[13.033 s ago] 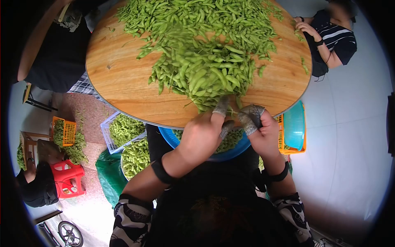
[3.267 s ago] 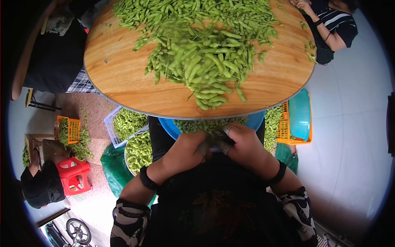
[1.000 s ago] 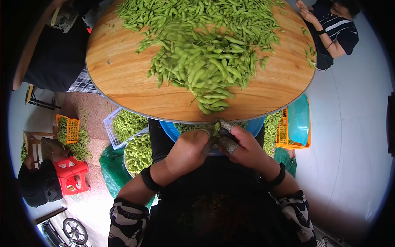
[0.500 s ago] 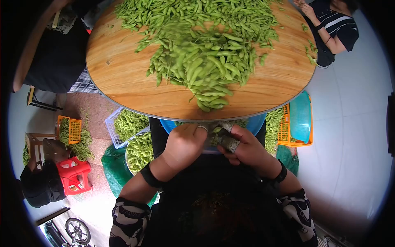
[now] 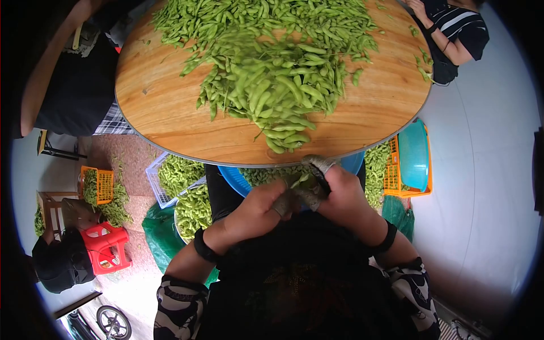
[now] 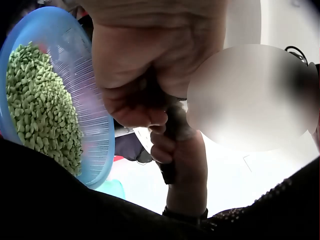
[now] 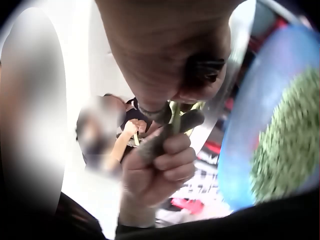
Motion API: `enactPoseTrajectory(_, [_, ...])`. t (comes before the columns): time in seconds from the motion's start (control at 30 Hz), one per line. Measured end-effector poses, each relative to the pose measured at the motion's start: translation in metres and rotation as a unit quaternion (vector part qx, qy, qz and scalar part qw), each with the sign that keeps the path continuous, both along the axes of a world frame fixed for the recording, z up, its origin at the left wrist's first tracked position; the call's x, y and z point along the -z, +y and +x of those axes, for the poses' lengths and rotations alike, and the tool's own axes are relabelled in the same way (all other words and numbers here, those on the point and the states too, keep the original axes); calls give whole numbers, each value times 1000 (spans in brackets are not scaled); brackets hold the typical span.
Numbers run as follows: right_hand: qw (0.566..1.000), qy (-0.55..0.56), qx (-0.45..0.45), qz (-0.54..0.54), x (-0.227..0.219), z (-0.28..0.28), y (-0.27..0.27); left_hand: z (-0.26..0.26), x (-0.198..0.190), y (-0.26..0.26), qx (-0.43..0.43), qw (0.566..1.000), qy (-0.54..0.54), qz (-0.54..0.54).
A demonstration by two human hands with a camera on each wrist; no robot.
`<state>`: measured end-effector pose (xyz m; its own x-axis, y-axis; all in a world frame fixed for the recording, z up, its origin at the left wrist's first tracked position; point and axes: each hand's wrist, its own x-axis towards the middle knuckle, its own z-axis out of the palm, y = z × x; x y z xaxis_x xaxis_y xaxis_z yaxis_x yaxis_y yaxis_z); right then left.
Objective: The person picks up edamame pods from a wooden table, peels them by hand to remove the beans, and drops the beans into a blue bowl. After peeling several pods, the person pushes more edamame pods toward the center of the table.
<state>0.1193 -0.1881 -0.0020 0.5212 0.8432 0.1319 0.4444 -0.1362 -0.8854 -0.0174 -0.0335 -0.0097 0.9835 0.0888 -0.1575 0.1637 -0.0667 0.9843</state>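
My two hands meet just below the near edge of the round wooden table point(image 5: 164, 107), over a blue basin point(image 5: 233, 180) on my lap. My left hand point(image 5: 279, 205) and my right hand point(image 5: 318, 182) both pinch one green edamame pod point(image 5: 303, 182) between fingertips in grey covers. In the right wrist view the pod point(image 7: 176, 116) stands upright between the right hand point(image 7: 165, 55) and the left hand point(image 7: 160, 160). The basin point(image 6: 97, 145) holds shelled green beans point(image 6: 40, 110). A large pile of pods point(image 5: 272, 73) covers the table.
Two other people sit at the table, one at far left point(image 5: 68, 85) and one at top right point(image 5: 453, 34). On the floor stand a white crate of pods point(image 5: 170, 175), orange crates point(image 5: 101, 184), a teal basin point(image 5: 413, 156), a green bag point(image 5: 158, 232) and a red stool point(image 5: 105, 246).
Thirteen seconds ago both hands reached into the pile on the table. Since then they have stayed together over the basin, shifting slightly while working a pod.
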Motion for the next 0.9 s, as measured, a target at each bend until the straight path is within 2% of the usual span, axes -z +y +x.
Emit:
enactPoseTrajectory(0.07, [980, -197, -7, 26, 2, -1, 4, -1, -1, -3, 15, 999, -23, 37])
enactPoseTrajectory(0.1, [980, -197, -8, 26, 2, -2, 3, -2, 0, -4, 24, 994, -39, 98])
enactPoseTrajectory(0.13, [979, -201, -10, -22, 3, -5, 1, -3, 1, -4, 32, 985, -54, 159])
enactPoseTrajectory(0.17, [976, -204, -12, -70, 4, -7, -1, -4, 2, -6, 32, 985, -52, 159])
enactPoseTrajectory(0.23, [973, -216, -14, -84, 8, -9, -2, -4, 4, -9, 35, 982, -50, 176])
enactPoseTrajectory(0.37, [957, -277, 6, -87, 9, -2, -3, -16, -12, -1, 13, 993, -7, 118])
enactPoseTrajectory(0.47, [967, -238, -6, -88, 4, 8, -4, -35, -16, 11, -24, 996, 11, 87])
enactPoseTrajectory(0.53, [968, -240, -6, -77, 3, 3, -3, -45, -16, 18, -86, 995, 35, 29])
enactPoseTrajectory(0.57, [967, -246, -11, -66, 2, 1, -2, -47, -15, 17, -90, 995, 37, 28])
enactPoseTrajectory(0.67, [974, -226, 10, 0, -8, -7, 9, -39, -13, 11, -80, 996, 43, 17])
enactPoseTrajectory(0.7, [974, -227, 9, 0, -8, -8, 12, -34, -15, 7, -68, 997, 37, 26])
enactPoseTrajectory(0.77, [963, -266, -51, -1, -7, -9, 16, -24, -13, 1, -51, 998, 28, 36])
enactPoseTrajectory(0.83, [963, -266, -47, -10, -2, -9, 16, -16, -5, -2, -27, 993, -35, 114])
enactPoseTrajectory(0.9, [963, -266, -46, -18, 1, -8, 14, -13, -6, 0, -11, 992, -35, 117])
